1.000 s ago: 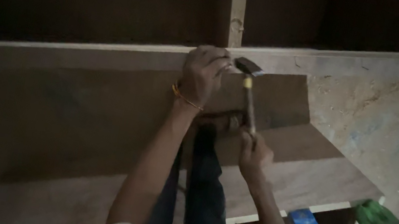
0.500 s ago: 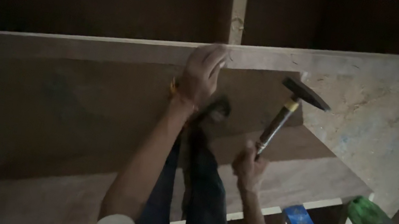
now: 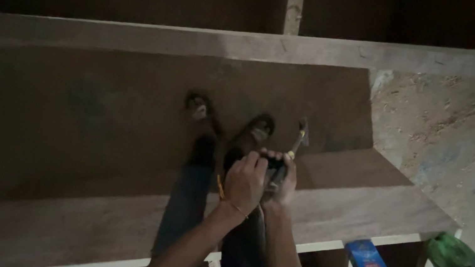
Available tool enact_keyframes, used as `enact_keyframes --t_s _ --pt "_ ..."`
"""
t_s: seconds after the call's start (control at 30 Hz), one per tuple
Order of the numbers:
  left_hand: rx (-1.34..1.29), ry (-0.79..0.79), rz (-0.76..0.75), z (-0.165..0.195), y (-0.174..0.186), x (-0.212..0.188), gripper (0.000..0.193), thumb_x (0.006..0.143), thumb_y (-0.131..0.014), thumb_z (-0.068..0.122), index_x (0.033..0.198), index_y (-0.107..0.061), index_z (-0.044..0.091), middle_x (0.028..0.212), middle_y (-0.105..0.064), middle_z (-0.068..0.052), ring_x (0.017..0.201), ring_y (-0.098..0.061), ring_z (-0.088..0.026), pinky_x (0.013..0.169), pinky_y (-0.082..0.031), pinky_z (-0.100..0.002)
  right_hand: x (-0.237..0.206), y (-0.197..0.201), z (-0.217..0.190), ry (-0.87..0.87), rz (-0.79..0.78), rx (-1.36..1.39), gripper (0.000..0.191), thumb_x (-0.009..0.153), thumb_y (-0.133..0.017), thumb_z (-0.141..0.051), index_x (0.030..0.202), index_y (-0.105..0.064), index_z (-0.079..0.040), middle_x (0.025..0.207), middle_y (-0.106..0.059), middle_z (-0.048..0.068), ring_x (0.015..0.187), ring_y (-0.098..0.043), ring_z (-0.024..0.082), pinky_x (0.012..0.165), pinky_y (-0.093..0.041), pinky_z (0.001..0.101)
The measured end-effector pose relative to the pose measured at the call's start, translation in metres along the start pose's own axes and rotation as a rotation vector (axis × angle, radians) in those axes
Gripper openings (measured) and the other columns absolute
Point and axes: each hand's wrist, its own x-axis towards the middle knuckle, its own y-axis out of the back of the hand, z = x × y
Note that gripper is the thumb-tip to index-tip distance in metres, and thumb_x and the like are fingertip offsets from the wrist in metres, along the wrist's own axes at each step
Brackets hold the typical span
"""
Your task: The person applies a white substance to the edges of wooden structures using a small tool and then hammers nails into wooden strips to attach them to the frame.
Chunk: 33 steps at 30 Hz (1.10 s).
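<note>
My right hand (image 3: 285, 184) grips the handle of a hammer (image 3: 299, 136), whose dark head points up and away from me over the lower board. My left hand (image 3: 244, 183), with a thin bangle on the wrist, is pressed against the right one. Its fingers curl over something small and dark between the two hands; what it is stays unclear in the dim light. Both hands hover above my legs and my two dark shoes (image 3: 261, 124), which rest against a sloping brown wooden panel (image 3: 95, 111).
A long plank edge (image 3: 251, 43) runs across above the panel, with a pale upright post (image 3: 294, 3) behind it. A chipboard sheet (image 3: 459, 137) stands on the right. Below the bench board (image 3: 366, 205) lie a small blue box (image 3: 367, 260) and a green plastic bottle (image 3: 457, 262).
My left hand has left the top plank edge and come down to meet the right hand. The hammer has dropped from its raised position to just above my legs.
</note>
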Motion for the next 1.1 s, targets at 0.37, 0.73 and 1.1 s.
enact_keyframes --t_s 0.37,0.73,1.1 --pt "-0.437 -0.106 0.235 -0.010 0.086 0.035 0.016 0.104 -0.059 0.014 0.109 -0.062 -0.001 0.108 -0.069 -0.020 0.099 -0.070 -0.034 0.085 -0.060 -0.042 0.025 -0.055 0.005 -0.140 0.049 0.216 0.028 0.104 -0.056 -0.027 0.083 -0.058 -0.010 0.080 -0.061 0.007 0.081 -0.058 0.025 0.079 -0.048 0.0397" --pt "-0.517 0.014 0.317 -0.172 0.176 0.120 0.009 0.103 -0.061 0.009 0.106 -0.066 0.003 0.078 -0.070 -0.010 0.066 -0.071 -0.020 0.060 -0.056 -0.033 -0.040 -0.108 0.088 0.204 0.263 -0.685 0.034 0.108 -0.057 -0.032 0.083 -0.046 -0.013 0.060 -0.037 -0.004 0.044 -0.032 0.008 0.037 -0.027 0.0288" --pt "-0.316 -0.335 0.411 -0.192 0.162 0.197 0.013 0.085 -0.078 -0.001 0.094 -0.075 0.008 0.092 -0.074 -0.008 0.089 -0.070 -0.028 0.081 -0.056 -0.044 -0.032 -0.123 0.105 0.474 0.268 -1.527 0.041 0.104 -0.053 -0.041 0.086 -0.060 -0.005 0.061 -0.055 0.000 0.055 -0.052 0.006 0.048 -0.042 0.0285"
